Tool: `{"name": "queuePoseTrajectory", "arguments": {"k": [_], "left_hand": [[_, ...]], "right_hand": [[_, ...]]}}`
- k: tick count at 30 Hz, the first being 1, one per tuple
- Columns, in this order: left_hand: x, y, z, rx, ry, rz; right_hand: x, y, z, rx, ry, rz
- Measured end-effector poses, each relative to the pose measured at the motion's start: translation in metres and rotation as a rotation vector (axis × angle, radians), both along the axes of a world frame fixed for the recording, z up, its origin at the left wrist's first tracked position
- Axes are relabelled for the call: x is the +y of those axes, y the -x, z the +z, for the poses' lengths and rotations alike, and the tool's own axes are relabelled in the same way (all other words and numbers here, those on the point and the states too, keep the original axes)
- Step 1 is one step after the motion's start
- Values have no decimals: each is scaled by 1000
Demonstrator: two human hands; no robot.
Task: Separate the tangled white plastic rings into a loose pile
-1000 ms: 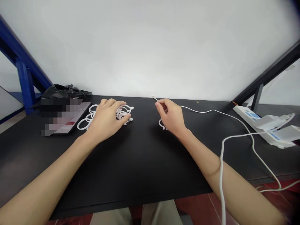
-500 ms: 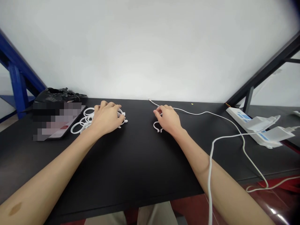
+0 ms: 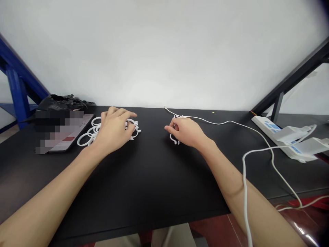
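Observation:
My left hand point(image 3: 114, 128) lies over a pile of white curtain rings point(image 3: 84, 139), its fingers spread and the thumb apart. Rings with knobbed ends point(image 3: 136, 131) show past the thumb and index finger; the hand hides the middle of the pile. Farther right, my right hand point(image 3: 187, 129) hovers low over another white curtain ring point(image 3: 172, 138) with a gap between its knobbed ends. Its thumb points left, apart from the loosely curled fingers. More white ring parts point(image 3: 179, 116) peek out beyond its knuckles; the rest is hidden under the palm.
A white cable point(image 3: 218, 122) runs along the back of the black table point(image 3: 144, 185) and hangs over my right forearm. At right lies a power strip point(image 3: 271, 128) with chargers. A partly pixelated phone-like slab point(image 3: 87, 120) and a black plastic bag point(image 3: 60, 102) are at left.
My left index finger has stretched out and the gap to the thumb has widened. The right thumb has come away from the index finger, and white ring parts now show beyond that hand.

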State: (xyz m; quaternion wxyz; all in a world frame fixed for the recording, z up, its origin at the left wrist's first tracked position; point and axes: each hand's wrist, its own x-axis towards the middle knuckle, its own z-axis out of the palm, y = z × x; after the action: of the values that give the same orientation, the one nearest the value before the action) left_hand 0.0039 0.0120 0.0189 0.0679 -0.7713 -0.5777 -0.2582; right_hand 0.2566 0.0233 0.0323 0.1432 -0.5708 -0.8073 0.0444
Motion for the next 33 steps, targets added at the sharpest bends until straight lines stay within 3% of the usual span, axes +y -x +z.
{"name": "queuePoseTrajectory", "arguments": {"k": [4,9,14,21,27,33], "left_hand": [[-9,-14,-2,9,-61,-135],[-20,-32,-9,54,-41,-309],[-22,-34,-14,80,14,-311],[-22,-31,-10,110,77,-344],[-20,-30,-7,27,29,-309],[-19,-29,-9,-14,-5,-323]], "right_hand": [[-11,5,5,-140,67,-35],[-19,16,2,-139,90,137],[-19,26,-5,-6,5,391],[-21,31,-8,224,-210,559],[-21,31,-9,324,-322,496],[-22,33,-12,398,-237,419]]}}
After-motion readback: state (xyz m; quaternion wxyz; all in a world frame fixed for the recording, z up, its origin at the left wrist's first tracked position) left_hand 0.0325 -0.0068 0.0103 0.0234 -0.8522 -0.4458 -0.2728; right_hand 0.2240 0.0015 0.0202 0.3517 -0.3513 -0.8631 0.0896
